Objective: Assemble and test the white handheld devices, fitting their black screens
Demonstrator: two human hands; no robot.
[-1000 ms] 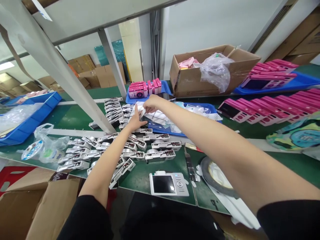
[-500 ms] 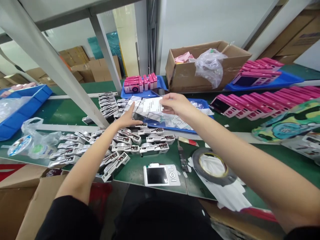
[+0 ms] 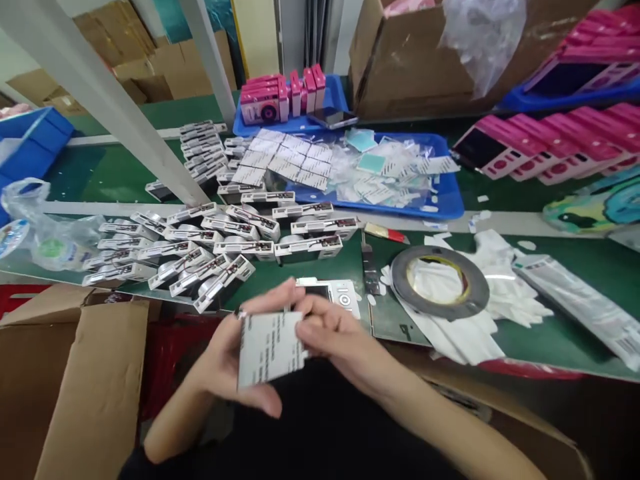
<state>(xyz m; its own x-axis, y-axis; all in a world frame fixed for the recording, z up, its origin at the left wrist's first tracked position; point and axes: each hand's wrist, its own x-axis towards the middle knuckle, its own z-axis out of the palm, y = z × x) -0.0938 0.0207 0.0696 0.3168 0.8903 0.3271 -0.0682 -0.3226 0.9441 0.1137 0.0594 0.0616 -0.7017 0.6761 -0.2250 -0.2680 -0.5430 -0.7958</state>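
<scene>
A square white sheet with repeated dark print (image 3: 273,348) is held between my hands, low in front of my body. My right hand (image 3: 333,330) pinches its right edge between thumb and fingers. My left hand (image 3: 225,353) is wrapped round its left side, thumb below and fingers behind the upper edge; their exact contact is partly hidden. Just beyond the hands lies a white camera (image 3: 345,297) with its back up, its screen partly covered by my fingers. Similar printed sheets (image 3: 285,159) lie in rows by the blue tray (image 3: 453,200), which holds loose film pieces.
Several opened white camera bodies (image 3: 245,248) crowd the bench to the left. A grey tape roll (image 3: 400,287) lies on white gloves at right, near a brush (image 3: 385,233). Pink cameras (image 3: 515,147) stand in a row beyond. A slanting post (image 3: 125,127) crosses the left side.
My right hand has brought the printed sheet from above the tray down toward my body. My left hand has drawn back from the sheets to the held one. The view has tilted down.
</scene>
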